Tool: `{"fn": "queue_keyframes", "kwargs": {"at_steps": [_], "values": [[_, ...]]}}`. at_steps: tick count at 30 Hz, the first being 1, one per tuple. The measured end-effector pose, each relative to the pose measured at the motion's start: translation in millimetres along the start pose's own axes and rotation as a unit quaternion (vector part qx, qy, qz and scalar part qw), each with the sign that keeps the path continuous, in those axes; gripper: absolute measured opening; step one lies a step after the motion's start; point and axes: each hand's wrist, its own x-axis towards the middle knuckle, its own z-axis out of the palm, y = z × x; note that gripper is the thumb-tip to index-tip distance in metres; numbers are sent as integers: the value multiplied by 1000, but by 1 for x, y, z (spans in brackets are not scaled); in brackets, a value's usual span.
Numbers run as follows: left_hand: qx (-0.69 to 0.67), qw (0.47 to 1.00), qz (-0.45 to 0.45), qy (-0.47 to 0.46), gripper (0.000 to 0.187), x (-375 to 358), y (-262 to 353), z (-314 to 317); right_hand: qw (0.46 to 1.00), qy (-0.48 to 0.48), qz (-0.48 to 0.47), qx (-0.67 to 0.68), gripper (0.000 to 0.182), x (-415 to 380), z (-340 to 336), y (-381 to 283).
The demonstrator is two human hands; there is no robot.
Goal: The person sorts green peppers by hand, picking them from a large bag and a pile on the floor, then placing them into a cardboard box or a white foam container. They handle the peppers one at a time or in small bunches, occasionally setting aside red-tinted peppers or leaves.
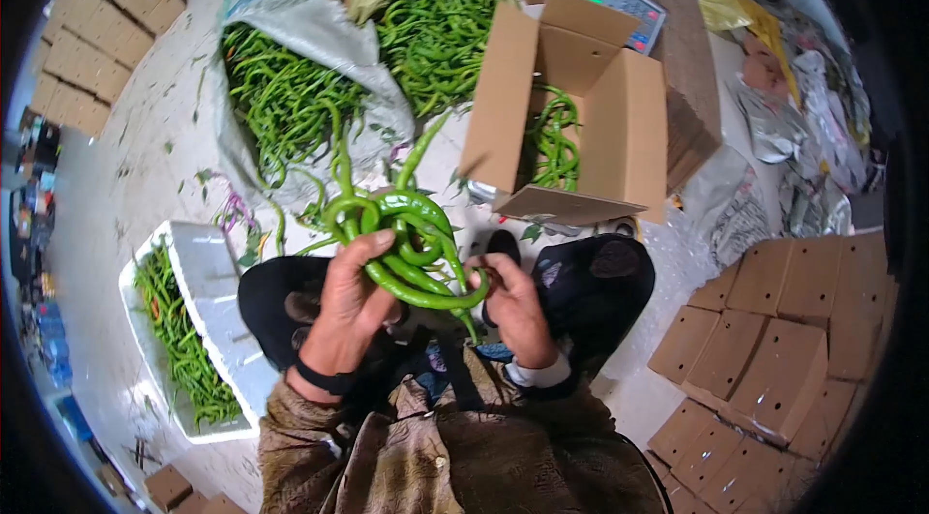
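A bunch of long, curled green chili peppers is held up over my lap. My left hand is closed round the bunch from the left, with the thumb on top. On the right, my right hand pinches the curved end of one pepper. Beyond the bunch lies a white woven sack, open and full of peppers. An open cardboard box stands ahead to the right, with some peppers inside. Behind the box is a digital scale with a green lit display.
At left is a white foam box holding more peppers. Another pepper-filled sack stands at the back. Stacked cardboard boxes fill the right side, more boxes the far left. Plastic bags lie at upper right.
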Motion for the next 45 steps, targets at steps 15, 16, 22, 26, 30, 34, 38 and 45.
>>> {"fn": "queue_keyframes", "kwargs": {"at_steps": [15,16,22,26,30,34,38,45], "values": [[520,844,-11,-131,48,83,120,110,991,-46,76,99,20,19,11,-59],[534,840,20,-98,43,75,138,91,987,-41,94,123,19,27,18,-63],[519,832,126,151,30,65,151,-148,975,-117,138,126,16,93,67,-31],[555,806,61,194,24,73,69,-326,965,-85,227,96,18,128,58,56],[750,602,209,177,25,116,3,-349,942,-14,329,64,22,144,45,124],[858,426,238,158,33,164,-10,-336,934,-16,358,13,28,161,53,151],[891,392,195,117,31,181,-7,-356,913,-48,405,-6,31,179,60,166],[741,586,295,143,25,161,-4,-326,908,-69,409,-55,58,208,74,183]]}}
